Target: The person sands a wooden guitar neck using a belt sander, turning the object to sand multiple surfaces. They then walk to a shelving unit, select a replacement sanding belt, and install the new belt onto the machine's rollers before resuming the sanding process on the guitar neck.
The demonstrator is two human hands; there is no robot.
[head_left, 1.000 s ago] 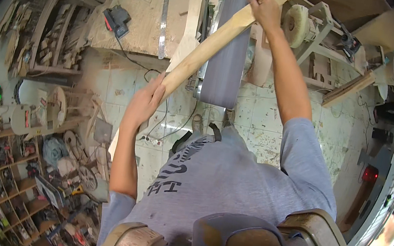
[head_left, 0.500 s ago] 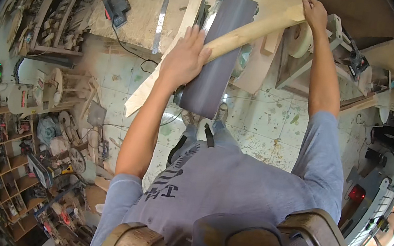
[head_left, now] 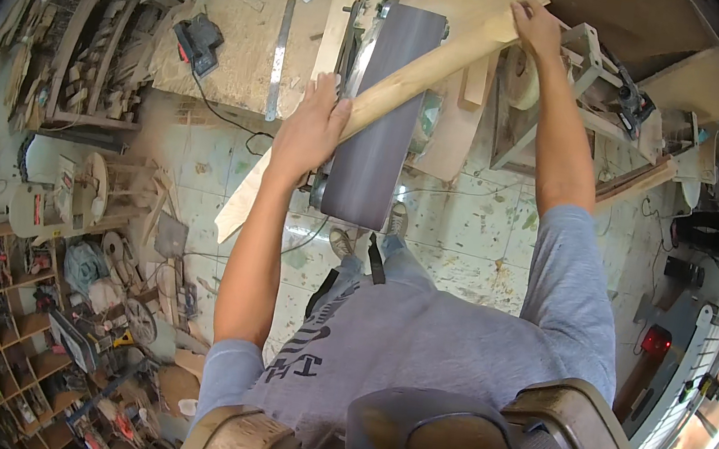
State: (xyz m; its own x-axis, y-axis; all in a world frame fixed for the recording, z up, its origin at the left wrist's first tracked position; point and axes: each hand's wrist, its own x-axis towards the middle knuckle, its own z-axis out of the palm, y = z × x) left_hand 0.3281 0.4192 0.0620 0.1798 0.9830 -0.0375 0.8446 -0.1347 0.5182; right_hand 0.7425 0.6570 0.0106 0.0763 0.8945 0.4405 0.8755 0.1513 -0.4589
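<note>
Hands [head_left: 310, 127] pressing plank [head_left: 416, 73], belt sander [head_left: 381, 127] beneath

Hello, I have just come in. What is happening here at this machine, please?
A person in a grey shirt is standing at a belt sander in a crowded wood workshop. Both bare hands hold a long wooden board that lies slanted across the dark sanding belt. The left hand presses flat on the board beside the belt's left edge, and the right hand grips the wider far end. Behind the sander is a workbench with a small power tool and a metal ruler.
</note>
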